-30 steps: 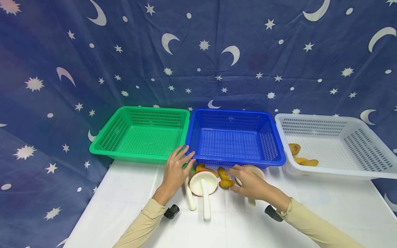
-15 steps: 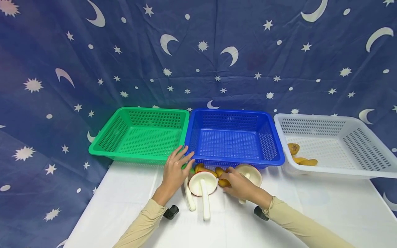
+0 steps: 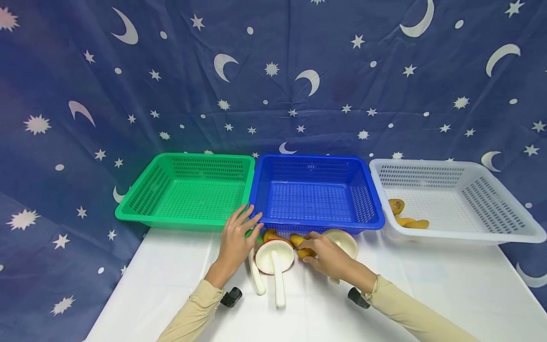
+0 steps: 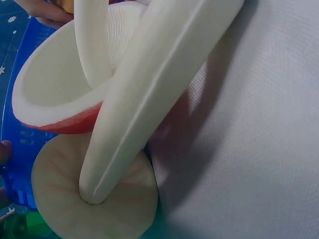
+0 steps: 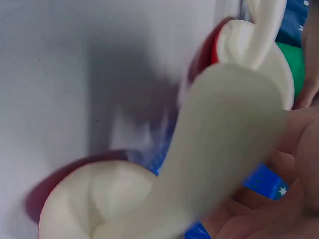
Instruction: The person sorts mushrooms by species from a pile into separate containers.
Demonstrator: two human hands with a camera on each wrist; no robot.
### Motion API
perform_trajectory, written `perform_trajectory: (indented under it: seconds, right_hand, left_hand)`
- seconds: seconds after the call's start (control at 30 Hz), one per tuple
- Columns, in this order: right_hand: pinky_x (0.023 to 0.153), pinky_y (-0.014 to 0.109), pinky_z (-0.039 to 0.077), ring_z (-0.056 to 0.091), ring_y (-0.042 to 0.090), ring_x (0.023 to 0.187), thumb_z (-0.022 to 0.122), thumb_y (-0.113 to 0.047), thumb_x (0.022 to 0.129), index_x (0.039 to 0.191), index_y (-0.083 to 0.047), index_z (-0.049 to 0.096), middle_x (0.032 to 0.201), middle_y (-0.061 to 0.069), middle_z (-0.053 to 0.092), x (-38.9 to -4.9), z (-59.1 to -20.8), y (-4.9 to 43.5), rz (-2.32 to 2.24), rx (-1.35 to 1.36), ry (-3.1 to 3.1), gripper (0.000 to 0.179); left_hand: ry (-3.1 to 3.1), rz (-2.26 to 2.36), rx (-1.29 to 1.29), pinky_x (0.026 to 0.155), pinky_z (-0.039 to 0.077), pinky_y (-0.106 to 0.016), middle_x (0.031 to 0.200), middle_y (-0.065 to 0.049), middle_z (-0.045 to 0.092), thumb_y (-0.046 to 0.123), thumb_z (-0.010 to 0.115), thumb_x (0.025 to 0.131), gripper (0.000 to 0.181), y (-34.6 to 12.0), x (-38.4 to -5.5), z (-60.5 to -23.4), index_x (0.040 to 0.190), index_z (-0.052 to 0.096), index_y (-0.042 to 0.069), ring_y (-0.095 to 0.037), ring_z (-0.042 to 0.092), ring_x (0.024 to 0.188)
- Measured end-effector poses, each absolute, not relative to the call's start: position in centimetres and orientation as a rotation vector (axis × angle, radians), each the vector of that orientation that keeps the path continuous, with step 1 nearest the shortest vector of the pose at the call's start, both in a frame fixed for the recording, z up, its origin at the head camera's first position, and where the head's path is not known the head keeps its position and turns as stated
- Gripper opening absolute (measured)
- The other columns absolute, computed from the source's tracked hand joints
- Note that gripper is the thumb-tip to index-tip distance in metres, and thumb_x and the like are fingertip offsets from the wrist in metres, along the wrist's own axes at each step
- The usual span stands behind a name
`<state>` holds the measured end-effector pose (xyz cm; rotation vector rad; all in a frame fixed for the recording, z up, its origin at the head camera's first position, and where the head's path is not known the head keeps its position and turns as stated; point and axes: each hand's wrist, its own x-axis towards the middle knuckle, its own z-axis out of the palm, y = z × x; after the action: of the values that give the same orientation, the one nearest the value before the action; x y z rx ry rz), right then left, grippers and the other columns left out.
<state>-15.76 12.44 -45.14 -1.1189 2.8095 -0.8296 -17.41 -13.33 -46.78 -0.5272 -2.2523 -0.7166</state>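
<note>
My right hand (image 3: 326,256) grips a yellow-brown oblong lump (image 3: 305,253), thumb on its near side and fingers over the top. Another such lump (image 3: 297,239) lies right behind it. Spread fingers mark my left hand (image 3: 236,241), which hovers at the corners of the baskets, beside a green object (image 3: 249,233) mostly hidden below it. Between the hands sits a toy mushroom (image 3: 275,257) with a red-edged cap and white stem. A second mushroom's stem (image 3: 256,275) shows to its left. Partly behind my right hand is a third cream mushroom (image 3: 344,241); its stem looms large in the right wrist view.
Along the back stand a green basket (image 3: 183,221), a blue basket (image 3: 316,224) and a white basket (image 3: 461,234). Several yellow-brown pieces (image 3: 416,223) lie in the white one. More yellow-brown lumps (image 3: 270,234) lie behind the middle mushroom. A starry blue curtain (image 3: 273,95) hangs behind.
My right hand has moved left from over the right mushroom onto the yellow-brown lump and closed its fingers on it. My left hand keeps its pose. The head view has shifted slightly.
</note>
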Motion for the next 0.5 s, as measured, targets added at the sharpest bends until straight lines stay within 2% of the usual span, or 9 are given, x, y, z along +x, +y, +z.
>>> perform_trajectory:
  seconds: [0.17,0.3,0.5]
  right_hand:
    - [0.070,0.028,0.055,0.063,0.024,0.090,0.074,-0.003,0.079,0.101,-0.003,0.072,0.107,0.014,0.063,-15.4,-43.9,13.2,-0.903,-1.142,2.795,0.022]
    - [0.073,0.032,0.055,0.065,0.024,0.090,0.074,-0.004,0.079,0.102,-0.005,0.072,0.111,0.017,0.062,-15.0,-42.8,13.8,-0.887,-1.131,2.833,0.024]
    - [0.075,0.039,0.054,0.066,0.020,0.088,0.074,-0.006,0.079,0.104,-0.010,0.073,0.112,0.013,0.063,-14.6,-41.5,14.6,-0.857,-1.069,2.893,0.025]
  left_hand:
    - [-2.259,-0.721,-0.530,0.096,0.040,-0.060,0.120,-0.021,0.062,0.010,0.081,0.075,0.032,-13.3,-17.3,-46.6,0.105,0.073,0.004,-0.040,0.051,0.120]
    - [-2.263,-0.719,-0.521,0.096,0.039,-0.061,0.120,-0.020,0.062,0.010,0.081,0.075,0.032,-13.3,-17.3,-46.7,0.106,0.073,0.005,-0.039,0.051,0.120]
    - [-2.266,-0.717,-0.525,0.097,0.038,-0.061,0.121,-0.020,0.061,0.012,0.080,0.076,0.031,-13.3,-17.3,-46.7,0.106,0.073,0.005,-0.039,0.051,0.120]
